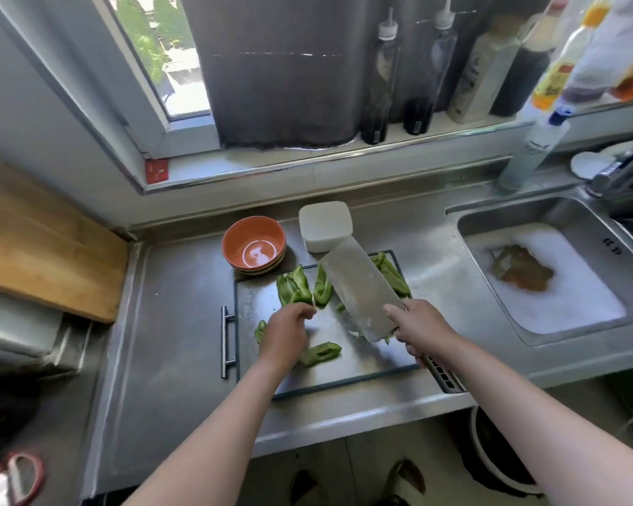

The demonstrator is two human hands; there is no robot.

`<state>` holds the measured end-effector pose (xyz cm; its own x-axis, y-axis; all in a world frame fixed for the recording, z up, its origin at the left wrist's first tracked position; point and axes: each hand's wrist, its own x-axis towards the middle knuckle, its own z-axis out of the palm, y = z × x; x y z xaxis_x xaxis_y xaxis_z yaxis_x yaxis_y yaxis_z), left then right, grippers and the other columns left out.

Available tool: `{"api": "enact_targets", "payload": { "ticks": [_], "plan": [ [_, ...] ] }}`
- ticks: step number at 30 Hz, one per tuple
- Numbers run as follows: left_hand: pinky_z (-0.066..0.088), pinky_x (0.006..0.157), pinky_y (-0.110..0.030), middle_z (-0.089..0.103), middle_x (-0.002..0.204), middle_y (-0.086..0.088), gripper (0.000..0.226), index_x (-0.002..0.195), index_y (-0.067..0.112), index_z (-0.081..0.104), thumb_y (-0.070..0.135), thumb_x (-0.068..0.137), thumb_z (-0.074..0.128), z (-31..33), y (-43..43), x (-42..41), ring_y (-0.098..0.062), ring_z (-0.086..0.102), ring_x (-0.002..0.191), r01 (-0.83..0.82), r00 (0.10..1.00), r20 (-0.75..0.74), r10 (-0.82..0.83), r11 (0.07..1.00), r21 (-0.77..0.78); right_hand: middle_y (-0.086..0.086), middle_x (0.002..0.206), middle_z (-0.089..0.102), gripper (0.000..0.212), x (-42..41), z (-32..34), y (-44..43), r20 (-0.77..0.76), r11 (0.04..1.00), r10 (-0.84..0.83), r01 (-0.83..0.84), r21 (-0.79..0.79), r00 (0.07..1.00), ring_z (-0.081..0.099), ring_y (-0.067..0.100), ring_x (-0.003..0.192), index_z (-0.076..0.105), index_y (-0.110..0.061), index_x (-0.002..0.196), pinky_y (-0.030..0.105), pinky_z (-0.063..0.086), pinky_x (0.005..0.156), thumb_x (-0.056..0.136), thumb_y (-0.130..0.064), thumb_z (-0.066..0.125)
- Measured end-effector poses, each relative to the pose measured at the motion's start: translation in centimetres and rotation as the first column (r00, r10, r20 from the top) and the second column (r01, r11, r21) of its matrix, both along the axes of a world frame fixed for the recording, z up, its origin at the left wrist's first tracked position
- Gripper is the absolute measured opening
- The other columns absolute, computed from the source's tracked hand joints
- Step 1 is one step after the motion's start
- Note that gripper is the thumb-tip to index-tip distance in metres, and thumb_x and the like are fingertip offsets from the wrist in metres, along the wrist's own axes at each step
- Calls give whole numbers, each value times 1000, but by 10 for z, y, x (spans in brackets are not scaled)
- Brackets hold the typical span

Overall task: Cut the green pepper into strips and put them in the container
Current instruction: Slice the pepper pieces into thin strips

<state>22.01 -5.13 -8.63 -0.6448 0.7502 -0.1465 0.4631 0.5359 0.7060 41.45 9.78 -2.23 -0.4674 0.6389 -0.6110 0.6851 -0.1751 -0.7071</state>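
1. A person's right hand (421, 330) grips a cleaver (359, 286), its blade tilted broadside over the right half of the board (344, 374).
2. The left hand (285, 334) pinches a pepper piece (295, 290) near the board's far-left corner.
3. More strips (393, 277) lie along the far edge.
4. The container (326, 224) stands just beyond that edge, beside a bowl (253, 246).

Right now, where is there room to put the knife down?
The bare counter between the wooden board and the cutting board is free; so is the strip between cutting board and sink. The board's far end is crowded with pepper pieces and the knife.
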Motion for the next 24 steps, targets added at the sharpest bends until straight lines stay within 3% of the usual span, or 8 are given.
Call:
{"api": "enact_targets", "payload": {
  "ticks": [3,5,9,13,17,19,24],
  "plan": [
    [43,86,-22,65,110,0,39,106,15,74,-10,88,49,-3,-32,-31,-17,61,102,-186,975,-112,193,980,67,7,63,47,24,-23,6,-11,-9,997,73,-72,33,997,37,18,37,58,-13,95,25,37,47,102,-34,50],
    [42,90,-24,62,115,1,44,111,20,74,-8,88,50,-8,-50,-50,-19,58,107,-228,968,-111,227,974,6,8,65,52,22,-38,8,-19,-21,993,106,-104,57,994,39,18,37,60,-16,94,25,38,46,102,-34,50],
    [38,98,-20,60,118,4,35,119,22,73,3,92,61,-11,-70,-66,-11,54,109,-2,999,36,7,988,-152,9,67,54,27,-61,7,-35,-32,986,148,-146,76,988,39,15,36,62,-10,99,23,36,43,103,-34,49],
    [45,84,-22,64,97,4,16,94,21,77,9,84,74,-12,-78,-64,-11,60,90,4,997,82,5,993,-115,7,62,48,26,-71,1,-49,-18,984,163,-162,71,986,34,17,38,59,-12,92,23,34,44,102,-34,49],
    [44,68,-26,64,83,9,23,74,32,60,14,84,71,-17,-85,-61,-11,59,77,-43,999,20,46,991,-126,6,61,48,27,-73,-4,-61,12,979,178,-178,102,984,36,17,36,60,-11,91,26,38,45,102,-33,50],
    [48,69,-30,64,81,8,20,77,30,56,16,86,68,-18,-86,-61,-15,58,78,-52,999,-16,51,992,-118,6,61,50,28,-72,-3,-65,33,973,187,-190,133,982,38,15,36,59,-12,87,27,39,44,103,-33,50],
    [46,83,-28,66,101,10,16,99,24,71,13,92,61,-14,-84,-56,-9,55,93,-41,996,-80,40,999,-17,4,66,54,27,-64,1,-65,77,959,207,-218,179,975,43,16,43,60,-16,87,25,41,41,103,-36,49]
  ]
}}
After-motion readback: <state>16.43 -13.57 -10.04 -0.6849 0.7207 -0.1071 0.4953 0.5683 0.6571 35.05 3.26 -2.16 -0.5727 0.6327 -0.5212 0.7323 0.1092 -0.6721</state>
